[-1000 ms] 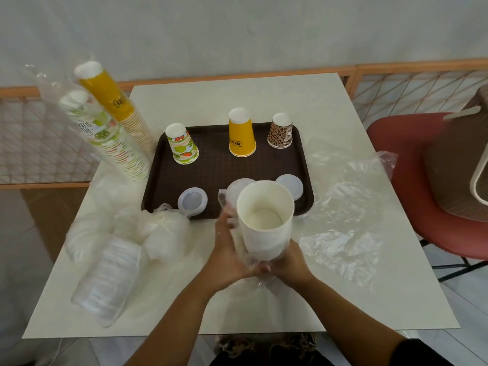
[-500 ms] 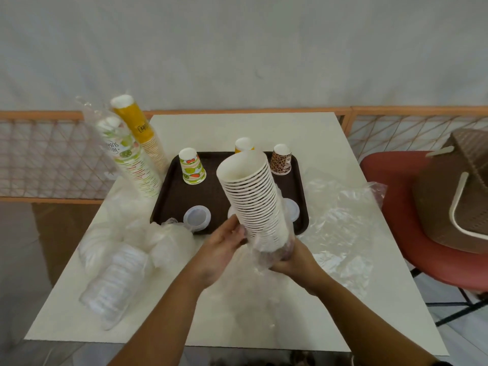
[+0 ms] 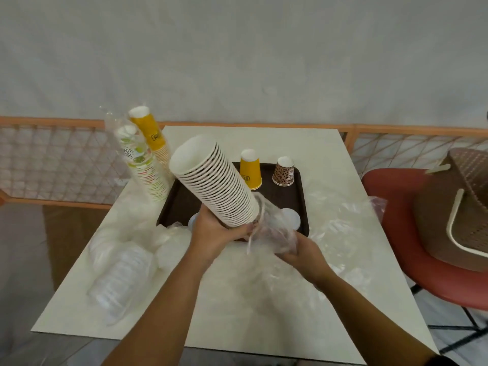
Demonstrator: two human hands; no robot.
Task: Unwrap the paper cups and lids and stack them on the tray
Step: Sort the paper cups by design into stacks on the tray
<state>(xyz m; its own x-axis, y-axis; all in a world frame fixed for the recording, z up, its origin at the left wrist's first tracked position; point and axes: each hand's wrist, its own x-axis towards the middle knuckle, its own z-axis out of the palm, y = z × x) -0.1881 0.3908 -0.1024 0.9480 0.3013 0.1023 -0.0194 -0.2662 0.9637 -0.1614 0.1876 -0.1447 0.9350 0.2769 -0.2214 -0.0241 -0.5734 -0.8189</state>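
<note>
My left hand (image 3: pixel 219 231) grips the lower end of a tall stack of paper cups (image 3: pixel 216 183), tilted up to the left with its open mouth facing me. My right hand (image 3: pixel 298 249) holds the clear plastic wrapper (image 3: pixel 274 225) that still covers the stack's bottom end. Behind them lies the dark brown tray (image 3: pixel 301 204). On it stand a yellow cup (image 3: pixel 250 169) and a leopard-print cup (image 3: pixel 284 171), both upside down, with white lids (image 3: pixel 291 216) near its front edge.
Two wrapped cup stacks, one fruit-print (image 3: pixel 142 165) and one yellow (image 3: pixel 151 138), lean at the tray's left. A bagged stack of clear lids (image 3: pixel 118 273) lies front left. Loose plastic wrap (image 3: pixel 343 228) spreads right. A red chair (image 3: pixel 390 233) with a brown basket (image 3: pixel 459 207) stands right.
The cup stack rose from pointing at me to a tilt up and left, and more of it came out of the wrapper. My view lifted toward the wall.
</note>
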